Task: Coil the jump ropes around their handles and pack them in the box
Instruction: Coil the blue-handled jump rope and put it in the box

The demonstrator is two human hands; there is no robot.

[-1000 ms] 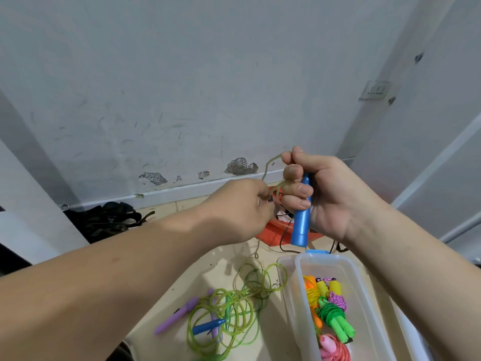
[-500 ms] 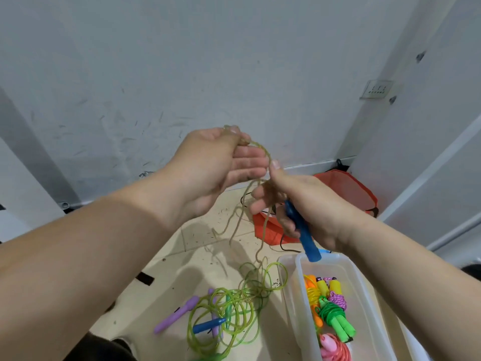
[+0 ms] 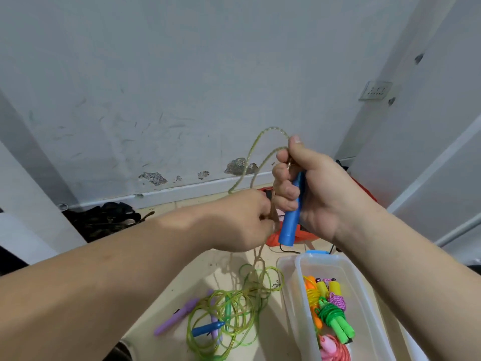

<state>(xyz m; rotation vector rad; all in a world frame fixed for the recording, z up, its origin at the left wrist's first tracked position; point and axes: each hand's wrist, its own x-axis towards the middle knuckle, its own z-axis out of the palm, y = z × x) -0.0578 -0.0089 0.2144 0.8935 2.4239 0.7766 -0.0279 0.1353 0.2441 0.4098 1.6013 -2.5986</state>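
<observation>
Glittery yellow-green jump rope | above clear plastic box | right hand clamped on its blue plastic handle | left hand pinches rope | advice: keep rope tight, lay turns side by side

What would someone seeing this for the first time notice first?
Mid-frame, the right hand grips a blue handle upright while the left hand pinches its pale rope, which loops up in front of the wall. Lower right, a clear box holds bright coiled ropes. A green rope lies tangled on the floor beside it.
</observation>
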